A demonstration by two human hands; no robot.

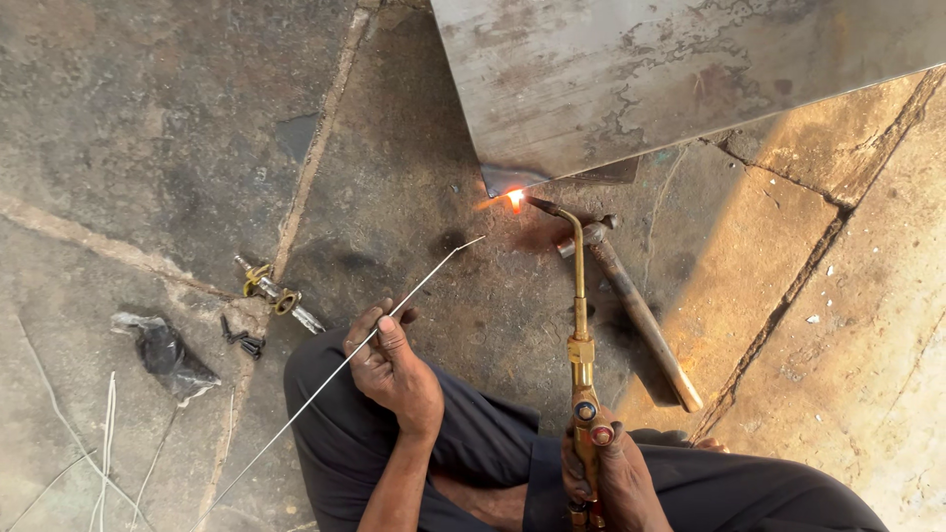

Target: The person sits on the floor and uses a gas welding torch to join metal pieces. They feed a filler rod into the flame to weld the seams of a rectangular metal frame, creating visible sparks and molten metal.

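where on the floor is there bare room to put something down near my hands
Bare floor lies at upper left, beyond the brass fitting. More lies at right, past the hammer, below the metal sheet. It is crowded between the left hand with its rod, the torch in the right hand, and the flame.

right hand [616,473] holds torch [579,325]; left hand [394,369] holds rod [325,379].
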